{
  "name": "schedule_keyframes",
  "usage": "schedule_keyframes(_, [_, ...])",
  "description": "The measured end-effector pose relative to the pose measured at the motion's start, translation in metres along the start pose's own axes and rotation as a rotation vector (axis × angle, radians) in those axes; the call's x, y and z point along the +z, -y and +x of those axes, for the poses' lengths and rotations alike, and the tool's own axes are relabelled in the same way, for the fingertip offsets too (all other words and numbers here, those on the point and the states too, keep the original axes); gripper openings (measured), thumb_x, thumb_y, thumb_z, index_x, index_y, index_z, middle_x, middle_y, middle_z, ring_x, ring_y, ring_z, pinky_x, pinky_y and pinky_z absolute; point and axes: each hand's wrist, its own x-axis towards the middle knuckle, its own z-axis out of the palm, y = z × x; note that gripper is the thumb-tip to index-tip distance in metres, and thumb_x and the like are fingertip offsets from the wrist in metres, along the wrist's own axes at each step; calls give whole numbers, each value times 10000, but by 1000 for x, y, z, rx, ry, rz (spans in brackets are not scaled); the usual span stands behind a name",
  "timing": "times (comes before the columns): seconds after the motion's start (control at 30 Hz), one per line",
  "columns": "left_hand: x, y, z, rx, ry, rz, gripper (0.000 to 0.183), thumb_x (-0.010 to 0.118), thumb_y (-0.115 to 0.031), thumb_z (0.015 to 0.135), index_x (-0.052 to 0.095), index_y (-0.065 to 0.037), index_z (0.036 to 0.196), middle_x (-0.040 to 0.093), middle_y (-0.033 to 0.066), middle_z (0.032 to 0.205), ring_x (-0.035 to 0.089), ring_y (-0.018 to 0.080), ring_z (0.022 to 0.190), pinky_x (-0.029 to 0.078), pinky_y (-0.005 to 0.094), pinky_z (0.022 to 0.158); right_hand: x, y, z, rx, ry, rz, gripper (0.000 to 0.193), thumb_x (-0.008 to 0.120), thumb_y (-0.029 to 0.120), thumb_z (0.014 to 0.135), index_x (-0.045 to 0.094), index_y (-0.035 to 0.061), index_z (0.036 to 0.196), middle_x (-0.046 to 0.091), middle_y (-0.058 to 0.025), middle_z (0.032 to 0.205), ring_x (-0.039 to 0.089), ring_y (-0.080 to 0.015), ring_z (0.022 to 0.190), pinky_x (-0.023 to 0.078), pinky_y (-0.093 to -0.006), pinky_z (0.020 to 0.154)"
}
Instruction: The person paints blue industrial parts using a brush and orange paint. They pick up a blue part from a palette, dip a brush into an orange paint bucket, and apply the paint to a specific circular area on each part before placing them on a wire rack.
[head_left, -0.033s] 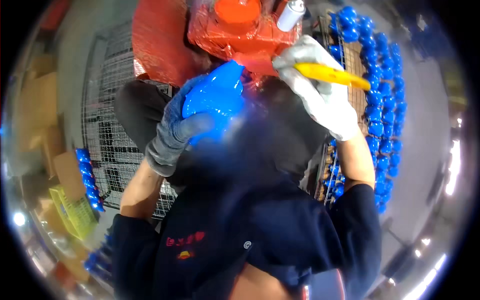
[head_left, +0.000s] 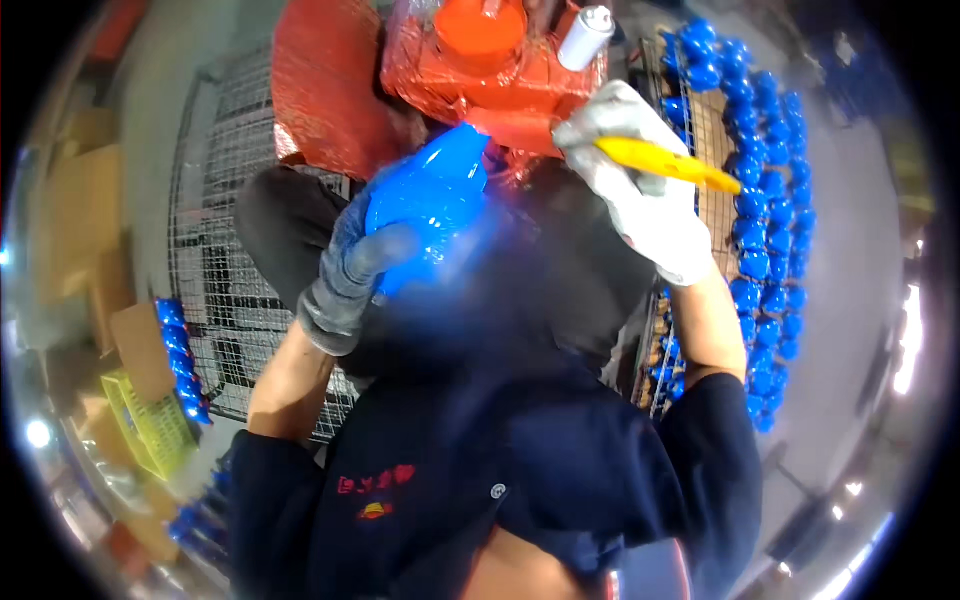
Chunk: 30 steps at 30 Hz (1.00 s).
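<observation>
A glossy blue part (head_left: 425,205), rounded with a narrower neck pointing away from me, sits in my left hand (head_left: 355,265). That hand wears a grey glove and is closed around the part's left side, thumb across the near end. In a white glove, my right hand (head_left: 640,195) is closed on a tool with a yellow handle (head_left: 670,163), held like a pen. The tool's working tip is hidden by the fingers, so its kind cannot be made out. My right fingertips are beside the front edge of a red, plastic-wrapped stand (head_left: 490,95), apart from the blue part.
A round orange-red container (head_left: 478,35) and a white spray can (head_left: 586,38) stand on the stand. Red sheeting (head_left: 325,85) hangs at its left. Rows of blue parts (head_left: 752,200) lie at my right by a wire rack. Left are wire mesh (head_left: 225,230) and a yellow crate (head_left: 148,425).
The whole scene sits slightly lower and further right in the picture. Both hands keep their grips, and the blue part is held in nearly the same pose.
</observation>
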Motion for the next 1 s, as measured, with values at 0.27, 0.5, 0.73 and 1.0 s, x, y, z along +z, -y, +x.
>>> schedule_keyframes(0.27, [38, 10, 34, -232, 414, -1341, 733, 585, -420, 982, 325, 4, 1521, 523, 255, 1353, 644, 278, 654, 540, 347, 524, 25, -63, -17, -21, -299, 363, 219, 722, -96, 772, 687, -6, 968, 653, -124, 952, 635, -224, 873, 526, -321, 774])
schedule_keyframes(0.5, [45, 69, 56, -164, 1147, -1957, 616, 587, -270, 987, 356, -61, 1519, 674, 165, 1001, 680, 267, 648, 497, 359, 487, 85, -113, -19, 20, -470, 1024, 152, 688, -13, 895, 652, 50, 1029, 634, -114, 1017, 659, -229, 854, 552, -364, 813])
schedule_keyframes(0.73, [-6, -2, 70, 387, 36, -761, 869, 662, -543, 924, 313, -5, 1510, 592, 121, 816, 457, 105, 429, 361, 209, 391, -5, -140, 2, 372, -531, 306, 218, 680, -12, 907, 709, -1, 1123, 715, -65, 999, 657, -151, 872, 526, -286, 837])
schedule_keyframes(1.0, [-50, -68, 129, 175, 370, -1311, 865, 744, -459, 881, 330, -65, 1531, 379, 214, 1552, 405, 445, 1397, 460, 593, 1082, 1, -247, 65, 55, 40, -638, 249, 717, 68, 823, 768, 172, 1043, 615, -40, 883, 611, -238, 863, 521, -356, 776])
